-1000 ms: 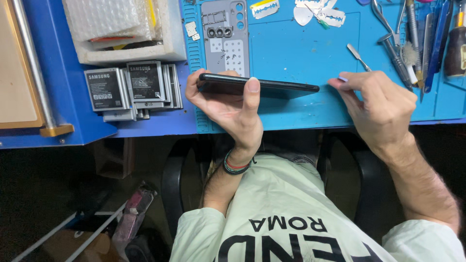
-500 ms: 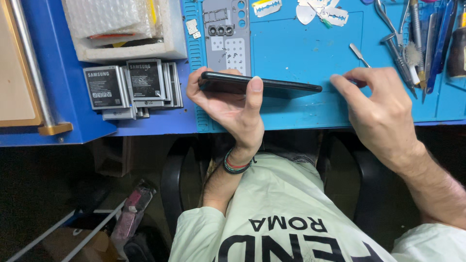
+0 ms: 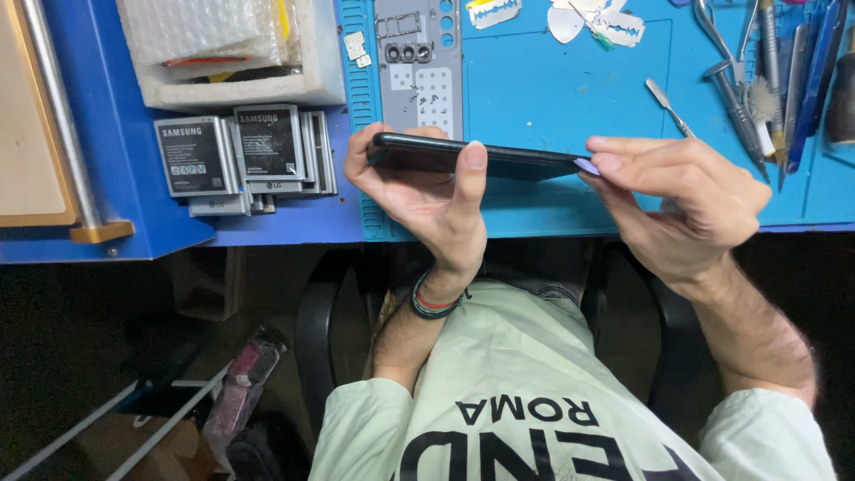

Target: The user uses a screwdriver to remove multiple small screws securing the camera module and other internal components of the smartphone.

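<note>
A slim black rectangular phone [image 3: 472, 157] was held edge-on above the near edge of the light-blue rubber work mat [image 3: 552, 80]. It was gripped by the left hand [image 3: 427, 191], the thumb laid over its near edge and the fingers wrapped beneath. At the phone's right end, a small pale lilac plastic pick [image 3: 587, 166] was pinched between thumb and fingertips of the right hand [image 3: 681, 200] and set against that end. A stack of flat dark phone batteries [image 3: 240, 156] was laid left of the mat, below a white foam tray [image 3: 312, 85]. Metal tweezers and hand tools [image 3: 757, 80] were grouped at the mat's right.
</note>
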